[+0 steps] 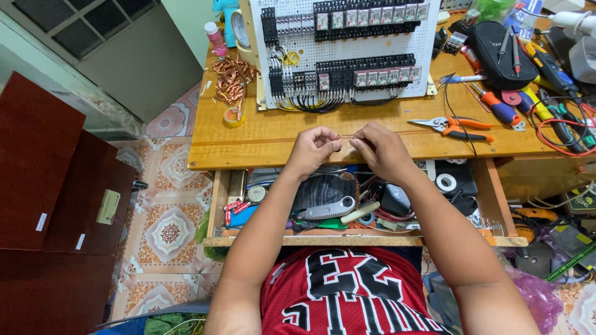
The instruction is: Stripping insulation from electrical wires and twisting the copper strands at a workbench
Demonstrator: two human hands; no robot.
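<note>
My left hand (312, 149) and my right hand (380, 147) meet over the front edge of the wooden workbench (273, 139). Between their pinched fingertips runs a short thin copper wire (346, 137). Both hands hold it, one at each end. Behind them a white perforated panel (347, 46) stands upright, filled with rows of black relays and terminal blocks and some wiring.
An open drawer (360, 205) of tools and tape sits under my hands. Orange-handled pliers (450, 126), screwdrivers (500, 108), a black pouch (493, 53) and meter leads lie at the right. Coiled copper wire (231, 77) and a yellow tape roll (234, 116) lie at the left. Dark red cabinets (49, 198) stand left.
</note>
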